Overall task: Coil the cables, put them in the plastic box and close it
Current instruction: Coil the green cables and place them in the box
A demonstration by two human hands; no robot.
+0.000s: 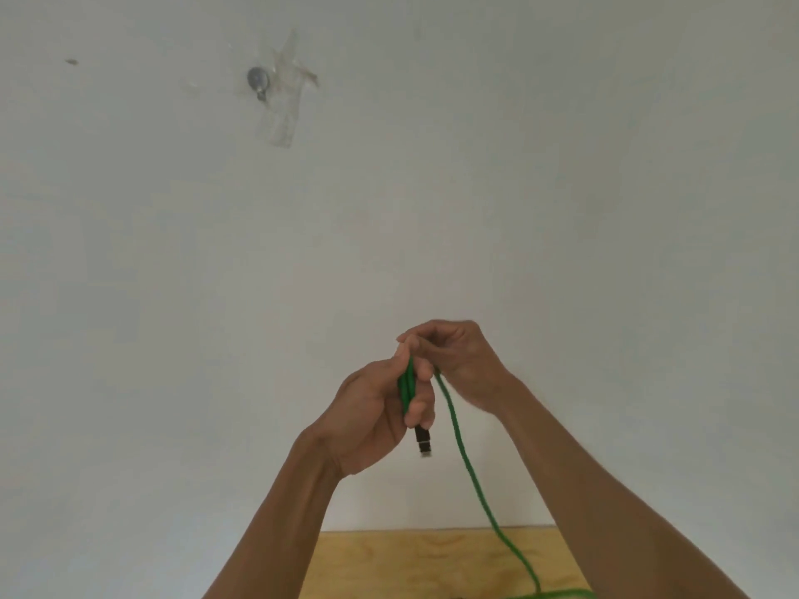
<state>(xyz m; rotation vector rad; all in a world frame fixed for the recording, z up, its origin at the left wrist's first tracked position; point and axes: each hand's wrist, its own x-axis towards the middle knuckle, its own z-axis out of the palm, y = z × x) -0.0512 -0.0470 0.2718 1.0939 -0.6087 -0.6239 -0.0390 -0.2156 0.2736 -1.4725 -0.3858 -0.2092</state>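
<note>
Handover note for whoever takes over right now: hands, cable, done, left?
Left hand: grips folded strands of the green cable, black plug hanging below the fist.
Right hand: pinches the cable just above the left hand.
Cable: the loose length drops from the right hand to the wooden table and runs out of frame.
Done: first folds only.
Left: finish coiling, box it, close the lid. The box is not in view.

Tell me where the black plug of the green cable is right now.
In the head view, the black plug hangs just below the left hand, low and centre, left of the green cable strand running from the right hand to the wooden table.
</note>
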